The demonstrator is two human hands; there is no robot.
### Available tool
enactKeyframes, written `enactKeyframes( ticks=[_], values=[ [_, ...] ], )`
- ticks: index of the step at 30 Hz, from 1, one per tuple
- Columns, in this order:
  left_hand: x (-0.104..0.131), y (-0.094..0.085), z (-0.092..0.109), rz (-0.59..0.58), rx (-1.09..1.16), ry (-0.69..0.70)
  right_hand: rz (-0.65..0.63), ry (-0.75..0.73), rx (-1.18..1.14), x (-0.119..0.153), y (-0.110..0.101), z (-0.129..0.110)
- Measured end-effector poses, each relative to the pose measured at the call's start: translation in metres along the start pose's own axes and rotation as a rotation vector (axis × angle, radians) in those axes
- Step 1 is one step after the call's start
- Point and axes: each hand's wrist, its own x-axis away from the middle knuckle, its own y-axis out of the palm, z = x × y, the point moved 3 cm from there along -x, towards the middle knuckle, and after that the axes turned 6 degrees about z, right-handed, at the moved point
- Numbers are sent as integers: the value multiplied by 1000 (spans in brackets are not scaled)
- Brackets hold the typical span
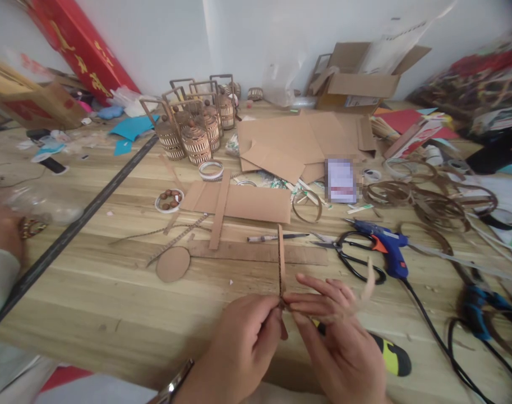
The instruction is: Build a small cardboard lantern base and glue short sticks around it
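Observation:
A narrow cardboard strip (281, 255) stands up on edge in front of me, its corrugated side showing. My left hand (247, 339) pinches its lower part between thumb and fingers. My right hand (337, 331) meets it there, thumb and index finger closed at the strip, the other fingers stretched out. A thin, pale, curled strip (369, 283) sticks up behind the right hand; its lower end is hidden. Just beyond lie a long flat cardboard strip (259, 252), a pen (266, 238) and black-handled scissors (350, 249). A cardboard disc (173, 264) lies to the left.
A blue glue gun (386, 241) with a black cord lies at right, near bamboo-like rings (436, 196). A yellow-black tool (392, 354) is partly under my right hand. Cardboard sheets (281, 140) and small woven baskets (195, 143) stand behind. Another person's hand (3, 230) is at left.

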Motion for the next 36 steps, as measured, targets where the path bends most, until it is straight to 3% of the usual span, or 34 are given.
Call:
enactKeyframes(
  ticks=[5,16,28,36],
  values=[
    [-1,-1,-2,-17,32,-41,-9,49,-42,0,0,3],
    [-2,1,-1,8,105,-48,-39,-126,63,2,-4,-3],
    [2,0,0,-69,133,-57,20,3,71,-3,-5,-3],
    [4,3,-9,-75,225,-175,-9,-116,88,-3,-4,-8]
  ],
)
